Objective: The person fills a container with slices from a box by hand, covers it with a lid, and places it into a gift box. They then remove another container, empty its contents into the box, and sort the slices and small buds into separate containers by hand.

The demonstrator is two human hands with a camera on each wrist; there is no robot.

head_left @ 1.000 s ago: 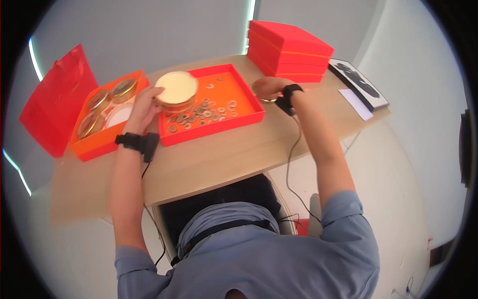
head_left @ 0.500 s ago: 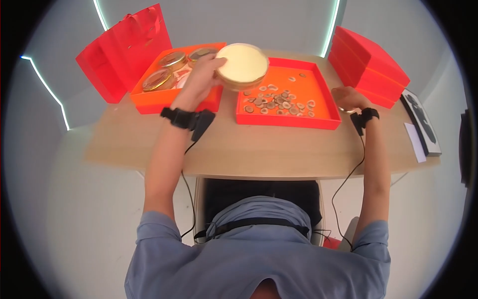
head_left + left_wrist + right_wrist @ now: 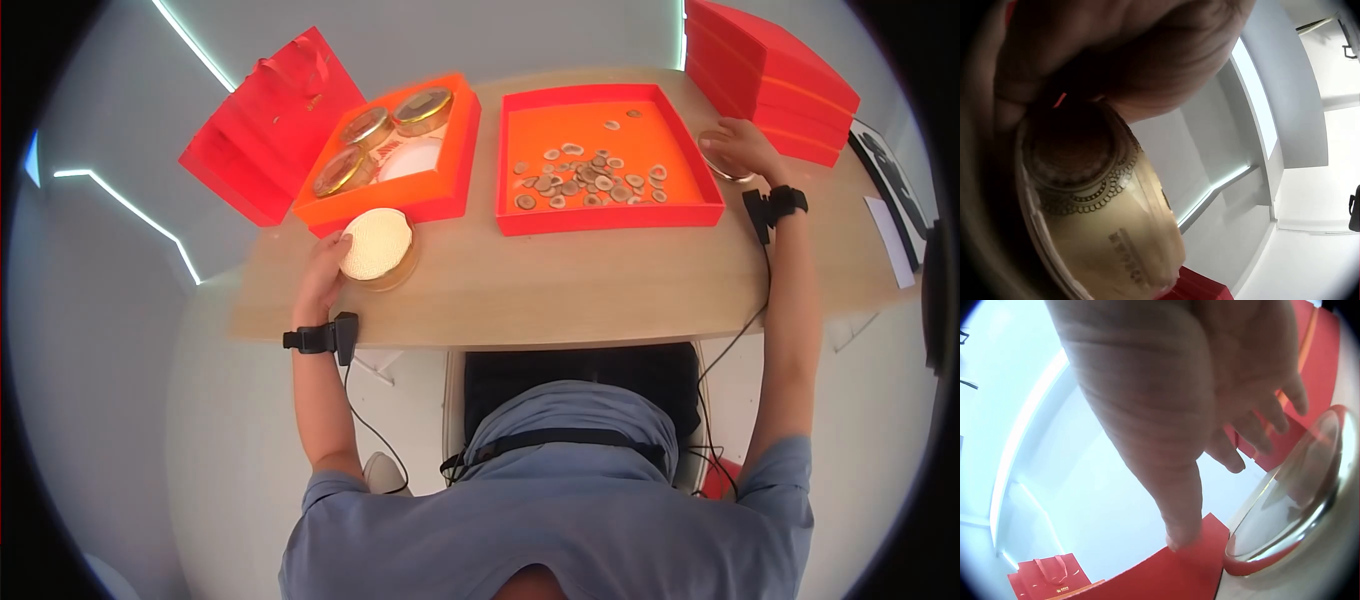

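You are setting the filled jar (image 3: pixel 377 249) down at the desk's (image 3: pixel 560 290) left front edge, left hand (image 3: pixel 322 280) curled round it; right hand (image 3: pixel 738 146) is resting, fingers relaxed, on the clear lid (image 3: pixel 722 160). Next, I judge: bringing that lid across squarely.

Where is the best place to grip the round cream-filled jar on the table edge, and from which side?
Grip the round jar around its low side wall, coming from above, fingers spread on opposite sides. It stands upright and open, so a side grip probably keeps it level. The left hand already holds its left wall.
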